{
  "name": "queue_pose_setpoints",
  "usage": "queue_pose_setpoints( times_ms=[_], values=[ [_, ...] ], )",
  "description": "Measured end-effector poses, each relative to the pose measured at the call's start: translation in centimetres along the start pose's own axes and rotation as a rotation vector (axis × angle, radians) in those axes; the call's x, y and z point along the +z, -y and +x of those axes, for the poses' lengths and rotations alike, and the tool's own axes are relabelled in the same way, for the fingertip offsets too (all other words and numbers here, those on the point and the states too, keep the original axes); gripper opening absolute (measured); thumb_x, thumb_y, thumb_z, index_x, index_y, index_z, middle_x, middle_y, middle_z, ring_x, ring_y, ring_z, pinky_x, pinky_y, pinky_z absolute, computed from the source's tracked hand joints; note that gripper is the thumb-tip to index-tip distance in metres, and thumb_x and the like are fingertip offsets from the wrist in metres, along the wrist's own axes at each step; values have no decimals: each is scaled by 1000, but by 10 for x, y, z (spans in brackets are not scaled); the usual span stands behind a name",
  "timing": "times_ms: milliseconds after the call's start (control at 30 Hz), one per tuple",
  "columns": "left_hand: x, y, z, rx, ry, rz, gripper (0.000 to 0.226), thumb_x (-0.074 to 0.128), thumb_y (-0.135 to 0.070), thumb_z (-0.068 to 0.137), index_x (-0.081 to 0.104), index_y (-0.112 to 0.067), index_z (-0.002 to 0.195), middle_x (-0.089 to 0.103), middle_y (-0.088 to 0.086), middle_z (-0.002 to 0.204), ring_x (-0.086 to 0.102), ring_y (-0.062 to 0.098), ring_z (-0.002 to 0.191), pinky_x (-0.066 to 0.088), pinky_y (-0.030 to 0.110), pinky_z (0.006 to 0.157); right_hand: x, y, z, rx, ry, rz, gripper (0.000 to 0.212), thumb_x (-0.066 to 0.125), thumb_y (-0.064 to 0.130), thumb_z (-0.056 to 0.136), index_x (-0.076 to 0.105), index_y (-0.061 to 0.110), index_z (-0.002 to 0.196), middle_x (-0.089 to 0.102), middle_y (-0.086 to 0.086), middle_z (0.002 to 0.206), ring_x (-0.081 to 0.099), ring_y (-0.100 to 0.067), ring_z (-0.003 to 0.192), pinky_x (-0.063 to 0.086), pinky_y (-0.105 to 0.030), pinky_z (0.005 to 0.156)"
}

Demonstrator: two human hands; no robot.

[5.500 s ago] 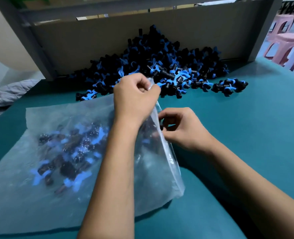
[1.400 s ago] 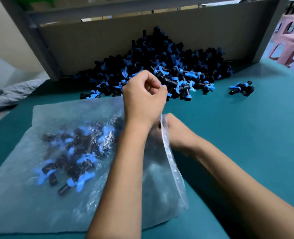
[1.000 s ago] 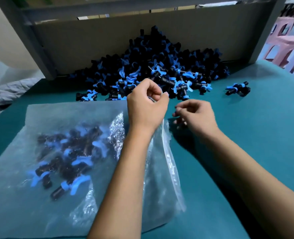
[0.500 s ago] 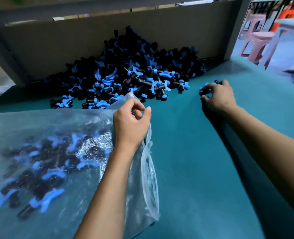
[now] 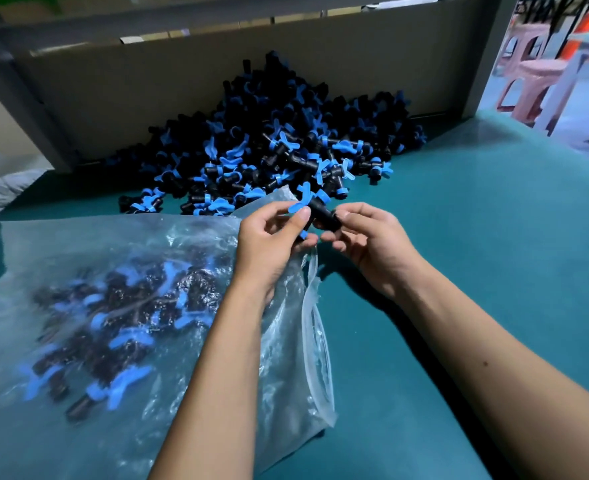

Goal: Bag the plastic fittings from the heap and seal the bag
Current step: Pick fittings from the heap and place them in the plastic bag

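Both hands [image 5: 320, 233] pinch fitting [image 5: 315, 209], seemingly angled down-right.

Bag [image 5: 120, 306] cut off at left edge, bagged fittings [image 5: 113, 323] blurred behind cloudy plastic.

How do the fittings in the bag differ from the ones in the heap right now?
The bagged fittings lie spread in a shallow layer inside the clear bag; the heap is piled high against the back board. The bagged ones look hazy through the plastic; the heap's are bare. The bagged group looks far smaller than the heap. Both are the same black fittings with blue winged handles.
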State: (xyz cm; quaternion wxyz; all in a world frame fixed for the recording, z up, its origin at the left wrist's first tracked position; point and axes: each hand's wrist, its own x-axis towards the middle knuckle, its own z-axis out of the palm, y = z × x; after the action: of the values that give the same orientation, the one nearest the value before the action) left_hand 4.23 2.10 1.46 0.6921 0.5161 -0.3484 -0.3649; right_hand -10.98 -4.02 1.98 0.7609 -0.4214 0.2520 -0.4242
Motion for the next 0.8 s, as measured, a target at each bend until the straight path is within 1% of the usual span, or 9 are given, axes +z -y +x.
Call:
queue_pose_setpoints(
  times_ms=[100,167,233,333,400,500,633,700,800],
  values=[
    [1,-4,-2,-55,-30,-95,13,81,-6,86,73,-10,95,78,12,83,74,23,68,62,27,65,-6,-4,-2,4,40,-113,5,64,9,95,60,8,91,72,-13,80,71,-24,69,53,-25,53],
    [-1,-5,-3,-50,-82,-68,16,84,-6,82,69,-8,89,78,12,80,75,22,69,62,27,65,-10,-8,1,-117,8,-293,11,74,18,90,67,11,84,72,-10,85,69,-23,75,56,-31,62],
    [-2,-7,-4,-34,-83,-40,16,84,-7,80,68,-6,80,75,9,73,75,21,69,62,25,65,-11,-9,2,-248,-60,-447,11,79,23,86,71,16,82,72,-3,82,66,-15,77,58,-32,67],
    [-2,-10,-6,-70,-62,-58,15,84,-8,78,71,-7,74,73,8,71,74,23,68,63,27,67,-12,-10,3,-234,-59,-365,20,80,15,85,69,10,101,73,-10,87,68,-19,79,58,-34,69],
    [-2,-13,-7,-103,-29,-88,14,85,-10,73,72,-6,75,73,10,73,74,24,69,64,28,69,-14,-10,5,-229,-62,-336,21,80,9,84,69,7,102,72,-10,82,65,-18,71,54,-28,65],
    [-2,-14,-9,-126,21,-125,20,85,-6,69,72,-1,83,75,14,80,73,23,73,64,28,74,-16,-8,7,-178,-72,-261,27,79,8,84,65,9,107,71,-5,75,63,-17,67,53,-26,65],
    [-4,-14,-9,-151,14,-43,25,82,7,77,77,-5,98,77,22,99,74,26,82,64,31,76,-18,-6,7,-102,-3,-189,28,76,11,85,69,5,111,65,-19,87,63,-16,63,52,-22,58],
    [-6,-13,-8,-158,10,-27,26,81,8,77,78,-7,98,78,20,96,75,26,82,64,30,71,-18,-7,6,-99,44,-218,26,77,15,82,73,3,105,66,-22,93,65,-18,66,54,-22,62],
    [-4,-12,-10,-152,-6,13,24,84,6,76,77,-8,94,79,13,88,76,22,76,63,28,67,-19,-8,5,-110,74,-229,22,78,14,82,75,6,101,73,-18,100,70,-26,79,60,-37,81]
  ],
)
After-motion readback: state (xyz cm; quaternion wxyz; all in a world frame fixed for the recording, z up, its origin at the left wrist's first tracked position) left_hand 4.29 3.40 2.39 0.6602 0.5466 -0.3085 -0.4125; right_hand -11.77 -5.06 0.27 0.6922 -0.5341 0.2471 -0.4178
